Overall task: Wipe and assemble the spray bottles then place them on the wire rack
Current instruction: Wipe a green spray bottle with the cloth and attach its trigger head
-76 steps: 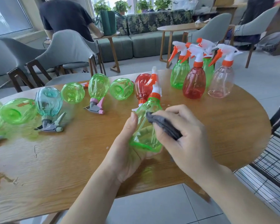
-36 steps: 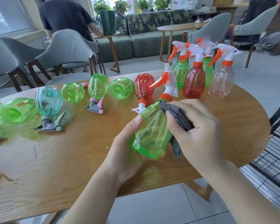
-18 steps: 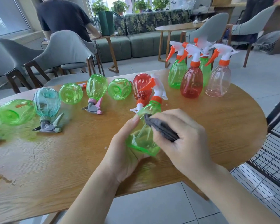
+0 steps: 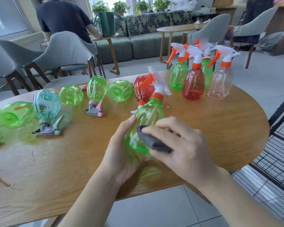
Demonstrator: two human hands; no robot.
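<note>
My left hand (image 4: 124,154) grips the base of a green spray bottle (image 4: 146,118) with an orange and white trigger head, held tilted away from me above the wooden table (image 4: 220,128). My right hand (image 4: 182,143) pinches a dark grey cloth (image 4: 152,141) and presses it against the bottle's lower right side. Several assembled bottles stand upright at the far right: green (image 4: 178,77), red (image 4: 193,83) and clear pink (image 4: 220,82). More bottles lie on the table to the left, among them a teal one (image 4: 46,104) and a red one (image 4: 141,92).
A black wire rack (image 4: 279,158) stands to the right of the table, below its edge. Grey chairs (image 4: 67,51) line the far side. A person in a dark shirt (image 4: 62,18) sits at a small table behind them. A damp patch (image 4: 0,182) marks the near left tabletop.
The cloth has slid down from the bottle's shoulder to its lower body. The bottle stays in my left hand and its trigger head has turned a little.
</note>
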